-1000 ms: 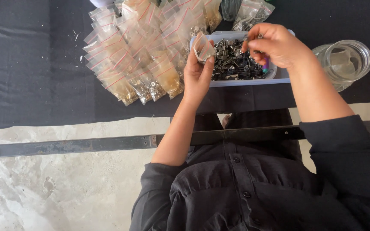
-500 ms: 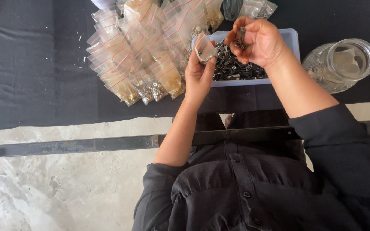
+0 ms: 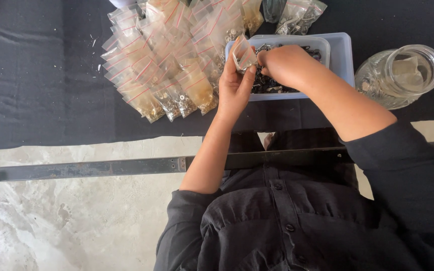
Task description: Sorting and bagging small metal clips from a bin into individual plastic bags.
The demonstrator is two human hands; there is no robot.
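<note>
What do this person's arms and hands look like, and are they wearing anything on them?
Both hands, the left hand and the right hand, are bare: no gloves, and no rings or watch that I can make out. The forearms are bare too. Dark black shirt sleeves are pushed up near the elbows, part of a buttoned shirt.

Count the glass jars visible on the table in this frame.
1. A single clear glass jar lies on its side on the black cloth at the far right, beside the pale blue tray. Others may sit beyond the frame's edges.

Small clear bag [image 3: 243,54] — held upright, mouth open — above the pale-blue tray [image 3: 341,52] of dark hardware.
</note>
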